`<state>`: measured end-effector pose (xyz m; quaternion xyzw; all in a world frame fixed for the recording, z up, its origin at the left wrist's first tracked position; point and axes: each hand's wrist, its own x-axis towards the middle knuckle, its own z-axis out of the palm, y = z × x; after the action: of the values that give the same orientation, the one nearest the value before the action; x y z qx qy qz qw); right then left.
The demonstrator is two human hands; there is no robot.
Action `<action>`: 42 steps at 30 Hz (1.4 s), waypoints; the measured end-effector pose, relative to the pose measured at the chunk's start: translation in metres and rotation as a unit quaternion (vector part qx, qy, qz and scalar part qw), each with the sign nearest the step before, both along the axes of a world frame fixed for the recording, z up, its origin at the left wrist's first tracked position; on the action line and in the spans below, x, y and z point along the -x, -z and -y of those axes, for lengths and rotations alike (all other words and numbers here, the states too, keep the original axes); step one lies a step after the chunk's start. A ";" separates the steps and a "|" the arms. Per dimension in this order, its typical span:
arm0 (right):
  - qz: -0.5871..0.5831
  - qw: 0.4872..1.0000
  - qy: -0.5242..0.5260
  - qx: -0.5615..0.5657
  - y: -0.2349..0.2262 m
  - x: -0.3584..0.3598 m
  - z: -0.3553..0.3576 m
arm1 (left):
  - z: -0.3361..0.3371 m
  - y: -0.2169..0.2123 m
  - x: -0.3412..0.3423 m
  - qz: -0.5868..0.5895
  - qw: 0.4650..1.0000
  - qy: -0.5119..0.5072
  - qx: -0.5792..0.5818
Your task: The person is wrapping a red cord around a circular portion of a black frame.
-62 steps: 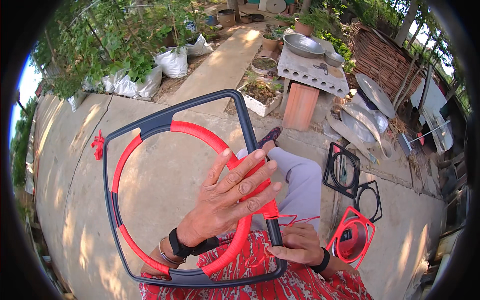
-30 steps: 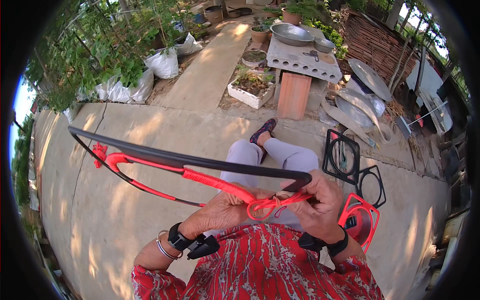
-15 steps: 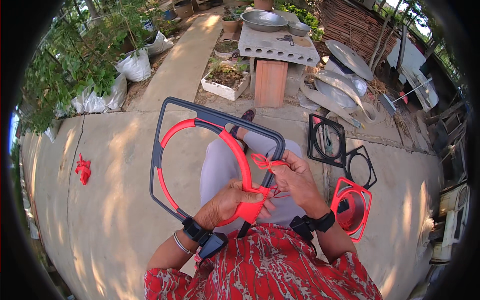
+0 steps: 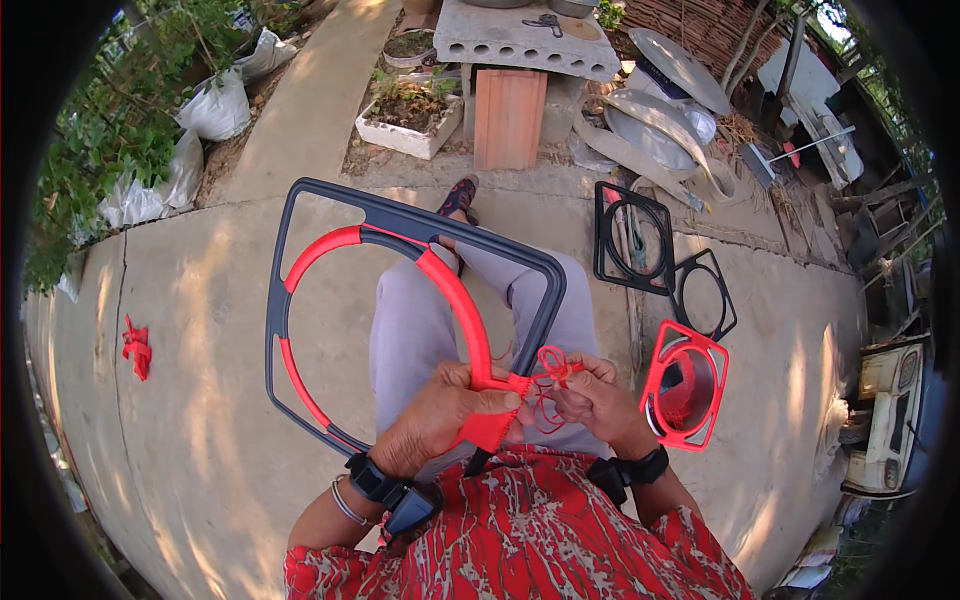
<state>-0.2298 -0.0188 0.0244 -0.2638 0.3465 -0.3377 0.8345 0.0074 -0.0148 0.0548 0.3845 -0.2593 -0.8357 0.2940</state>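
Over my lap lies a large dark grey plastic frame (image 4: 470, 239) with a round opening, tilted. Red fabric (image 4: 456, 300) covers parts of its ring, and a red piece with a stitched edge folds round the lower right corner. My left hand (image 4: 438, 408) is closed on this fabric-covered part of the frame, thumb on top. Just right of that corner, my right hand (image 4: 597, 400) pinches a looped bundle of red cord (image 4: 550, 361). Thin strands hang between the bundle and the stitched edge. Whether a needle is in the fingers cannot be made out.
On the concrete at right lie two black frames (image 4: 598, 235) (image 4: 734, 320) and a red frame (image 4: 655, 385) round a container. A red cloth scrap (image 4: 137, 348) lies far left. Ahead stand a white planter (image 4: 408, 136) and a concrete slab table (image 4: 520, 52).
My right hand has come down slightly with the cord bundle, away from the frame's side bar. The frame has shifted left in view, and the whole view has tilted lower.
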 end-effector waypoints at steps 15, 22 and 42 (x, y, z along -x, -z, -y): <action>0.036 0.997 0.055 -0.048 -0.008 -0.004 -0.017 | -0.020 -0.007 0.007 -0.063 0.989 -0.124 0.042; 0.045 0.997 0.054 -0.040 -0.013 -0.001 -0.021 | -0.025 -0.008 0.010 -0.040 0.987 -0.142 0.059; 0.035 0.976 0.216 0.019 -0.029 0.014 -0.047 | -0.025 -0.009 0.002 -0.090 0.992 -0.080 0.033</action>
<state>-0.2441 0.0280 0.0538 -0.1866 0.3596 -0.5252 0.7484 0.0057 0.0102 0.0638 0.3172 -0.2277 -0.8318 0.3946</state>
